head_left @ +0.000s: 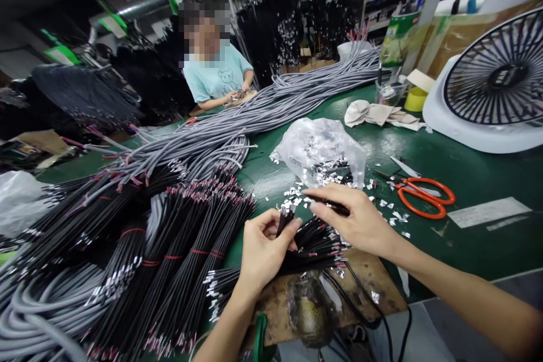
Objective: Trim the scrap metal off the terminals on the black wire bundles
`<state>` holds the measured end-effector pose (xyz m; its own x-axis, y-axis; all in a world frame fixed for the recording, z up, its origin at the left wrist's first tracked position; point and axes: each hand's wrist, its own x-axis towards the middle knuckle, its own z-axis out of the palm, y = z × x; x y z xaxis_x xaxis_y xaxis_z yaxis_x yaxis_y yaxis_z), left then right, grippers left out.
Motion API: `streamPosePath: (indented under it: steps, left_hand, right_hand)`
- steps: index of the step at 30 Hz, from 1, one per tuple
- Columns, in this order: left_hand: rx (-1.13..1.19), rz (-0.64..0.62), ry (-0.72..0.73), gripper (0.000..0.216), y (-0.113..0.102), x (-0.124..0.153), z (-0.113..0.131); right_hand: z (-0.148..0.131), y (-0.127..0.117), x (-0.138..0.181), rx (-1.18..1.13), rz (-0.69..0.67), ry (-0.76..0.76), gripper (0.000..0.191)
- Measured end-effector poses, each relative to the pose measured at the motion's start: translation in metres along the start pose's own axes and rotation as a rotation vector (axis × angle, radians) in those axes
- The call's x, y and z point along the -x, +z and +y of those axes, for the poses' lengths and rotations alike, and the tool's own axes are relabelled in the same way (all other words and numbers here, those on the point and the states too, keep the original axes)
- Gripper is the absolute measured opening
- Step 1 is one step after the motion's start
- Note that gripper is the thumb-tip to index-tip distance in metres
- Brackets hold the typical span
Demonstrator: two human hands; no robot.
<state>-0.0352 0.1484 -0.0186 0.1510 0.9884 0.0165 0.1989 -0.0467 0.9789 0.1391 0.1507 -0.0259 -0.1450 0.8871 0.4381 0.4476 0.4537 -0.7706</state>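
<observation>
My left hand (265, 246) is closed around a small bunch of black cables (286, 220), whose silver-tipped ends point up and away from me. To its right, my right hand (356, 218) grips a slim dark tool (328, 202); its kind cannot be made out. The tool's tip points left, above and slightly apart from the bunch. More black cables (318, 240) lie under both hands on a worn wooden board (373, 283). Small silver foil pieces (297, 192) are scattered just beyond my fingers.
A clear plastic bag (320, 147) of foil pieces lies ahead. Orange-handled scissors (426, 195) and a white fan (466, 119) are on the right. Tied black cable bundles (182, 254) fill the left. Long grey cables (271, 104) cross the green table (479, 172); a person (218, 76) sits beyond.
</observation>
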Motion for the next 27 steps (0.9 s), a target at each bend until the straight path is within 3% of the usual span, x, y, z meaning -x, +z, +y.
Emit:
streamPosePath:
  steps: [6,23,27]
  left_hand:
    - [0.035,0.030,-0.001,0.021,0.0007,0.0018,0.0007]
    - [-0.041,0.101,0.022,0.041,0.0018,0.0013,-0.0048]
    - [-0.029,0.056,0.011,0.031,-0.0021,0.0011,-0.0040]
  right_hand:
    - [-0.0029,0.0033,0.0033,0.073,-0.122,-0.044,0.025]
    - [-0.0042,0.0081,0.0051,0.043,-0.107,-0.063,0.022]
    - [-0.0047,0.0074,0.0057,0.065,-0.092,-0.063,0.021]
